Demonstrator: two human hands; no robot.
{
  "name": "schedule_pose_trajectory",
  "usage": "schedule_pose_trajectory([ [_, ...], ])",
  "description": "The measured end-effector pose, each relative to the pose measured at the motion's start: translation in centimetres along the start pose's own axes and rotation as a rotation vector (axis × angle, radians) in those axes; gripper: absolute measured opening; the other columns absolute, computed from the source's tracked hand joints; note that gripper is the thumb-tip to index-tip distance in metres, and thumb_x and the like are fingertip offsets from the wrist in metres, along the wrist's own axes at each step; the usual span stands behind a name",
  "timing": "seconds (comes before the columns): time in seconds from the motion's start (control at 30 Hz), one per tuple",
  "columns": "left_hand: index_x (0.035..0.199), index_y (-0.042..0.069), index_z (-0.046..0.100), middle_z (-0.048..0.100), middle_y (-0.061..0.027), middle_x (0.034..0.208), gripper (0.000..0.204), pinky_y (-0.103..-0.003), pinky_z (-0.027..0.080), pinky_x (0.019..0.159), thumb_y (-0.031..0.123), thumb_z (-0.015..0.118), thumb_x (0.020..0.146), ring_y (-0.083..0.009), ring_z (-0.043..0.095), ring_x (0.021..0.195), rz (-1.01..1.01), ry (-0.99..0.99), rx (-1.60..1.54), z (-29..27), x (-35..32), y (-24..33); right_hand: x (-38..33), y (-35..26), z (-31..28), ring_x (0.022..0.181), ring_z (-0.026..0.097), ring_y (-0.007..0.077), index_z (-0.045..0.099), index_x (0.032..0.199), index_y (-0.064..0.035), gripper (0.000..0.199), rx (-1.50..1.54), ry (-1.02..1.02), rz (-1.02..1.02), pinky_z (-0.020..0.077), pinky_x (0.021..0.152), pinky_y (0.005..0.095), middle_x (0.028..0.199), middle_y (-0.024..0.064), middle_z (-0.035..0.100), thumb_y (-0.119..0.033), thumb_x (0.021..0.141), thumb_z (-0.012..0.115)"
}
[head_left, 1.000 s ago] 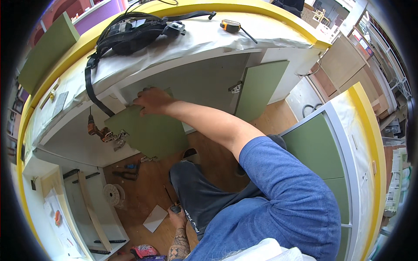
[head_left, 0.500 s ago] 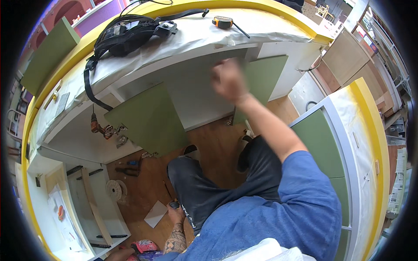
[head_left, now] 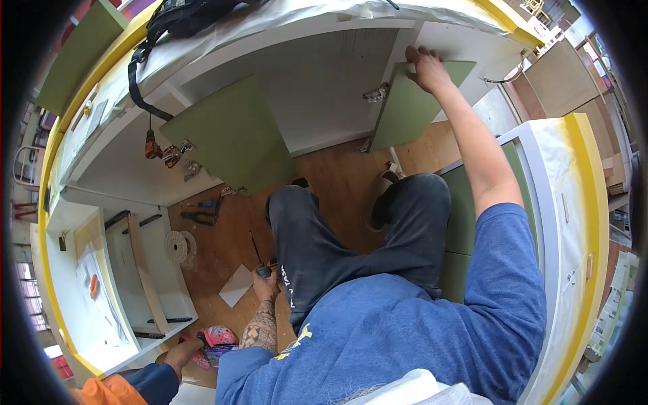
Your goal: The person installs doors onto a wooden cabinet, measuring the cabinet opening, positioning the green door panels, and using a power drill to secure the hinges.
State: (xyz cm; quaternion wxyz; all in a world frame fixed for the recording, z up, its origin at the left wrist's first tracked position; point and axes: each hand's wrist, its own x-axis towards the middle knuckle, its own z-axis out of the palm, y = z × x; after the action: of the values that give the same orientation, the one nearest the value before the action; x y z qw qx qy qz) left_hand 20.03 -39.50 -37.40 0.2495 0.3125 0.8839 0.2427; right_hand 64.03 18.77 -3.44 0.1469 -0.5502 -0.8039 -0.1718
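Note:
My right hand [head_left: 428, 70] reaches forward with its fingers curled over the top edge of the right green cabinet door [head_left: 412, 108]. Metal hinges [head_left: 375, 93] show along that door's left edge. Down by my left thigh, my left hand [head_left: 266, 283] is closed round the dark handle of a screwdriver [head_left: 255, 248], its thin shaft pointing away from me. A second green door [head_left: 233, 138] stands open at the left, also fitted with hinges [head_left: 234, 191]. Both doors front the white curved counter [head_left: 317, 138].
An orange drill [head_left: 152, 144] hangs at the left door. Pliers [head_left: 200, 214], a white spool [head_left: 177, 248] and a white sheet [head_left: 236, 286] lie on the wooden floor. At lower left another person's leg [head_left: 179, 358] shows beside a pink shoe [head_left: 219, 335]. A black bag [head_left: 192, 17] rests on the counter.
My right hand has gone from blurred motion in front of the counter to a hold on the right door's top. The view has shifted, and more of the other person shows.

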Motion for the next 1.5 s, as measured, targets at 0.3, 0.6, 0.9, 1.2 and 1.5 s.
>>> schedule_pose_trajectory([
  [0.3, 0.134, 0.003, 0.056, 0.073, -0.0231, 0.112, 0.061, -0.047, 0.057, 0.091, 0.031, 0.082, 0.086, -0.0394, 0.073, 0.102, -0.160, -0.085, -0.053, -1.9, -1.3, 4.3, -4.6, 5.5, -3.3, 0.117, 0.069, 0.0353, 0.072, 0.123, -0.0156, 0.044, -0.174, -0.497, 0.043, 0.0533, 0.097, 0.0514, 0.116, 0.0127, 0.076, -0.022, 0.081, 0.086],
  [0.6, 0.140, 0.002, 0.053, 0.073, -0.0258, 0.116, 0.069, -0.048, 0.056, 0.093, 0.031, 0.082, 0.084, -0.0414, 0.073, 0.105, -0.071, -0.039, -0.043, -0.4, -0.1, 1.7, -4.5, 3.9, -6.3, 0.108, 0.071, 0.0412, 0.074, 0.112, -0.0074, 0.033, 0.094, -0.424, -0.069, 0.0555, 0.090, 0.0514, 0.103, 0.0216, 0.076, -0.017, 0.081, 0.083],
  [0.9, 0.128, 0.003, 0.055, 0.073, -0.0257, 0.114, 0.065, -0.049, 0.056, 0.095, 0.038, 0.085, 0.082, -0.0414, 0.072, 0.108, -0.075, -0.059, -0.056, -0.3, 0.2, 0.5, -7.7, 0.5, -5.9, 0.102, 0.073, 0.0412, 0.075, 0.112, -0.0112, 0.033, 0.144, -0.358, -0.007, 0.0574, 0.087, 0.0526, 0.101, 0.0224, 0.076, -0.012, 0.080, 0.082],
  [1.2, 0.158, -0.003, 0.039, 0.045, -0.0403, 0.147, 0.101, -0.054, 0.040, 0.115, 0.049, 0.084, 0.084, -0.0519, 0.047, 0.137, 0.202, 0.324, 0.039, -2.2, 8.3, 2.3, -6.2, -3.5, -5.2, 0.109, 0.069, 0.0411, 0.073, 0.110, -0.0101, 0.029, 0.270, -0.429, -0.011, 0.0551, 0.088, 0.0523, 0.107, 0.0192, 0.075, -0.013, 0.082, 0.081],
  [1.5, 0.149, 0.005, 0.051, 0.050, -0.0257, 0.146, 0.064, -0.053, 0.044, 0.112, 0.018, 0.074, 0.090, -0.0471, 0.051, 0.132, 0.988, 0.413, 0.079, -17.2, 20.4, 38.7, -6.1, -3.8, -2.7, 0.128, 0.057, 0.0342, 0.074, 0.123, -0.0192, 0.045, 0.124, -0.203, 0.019, 0.0379, 0.119, 0.0543, 0.124, 0.0081, 0.070, -0.013, 0.080, 0.085],
])
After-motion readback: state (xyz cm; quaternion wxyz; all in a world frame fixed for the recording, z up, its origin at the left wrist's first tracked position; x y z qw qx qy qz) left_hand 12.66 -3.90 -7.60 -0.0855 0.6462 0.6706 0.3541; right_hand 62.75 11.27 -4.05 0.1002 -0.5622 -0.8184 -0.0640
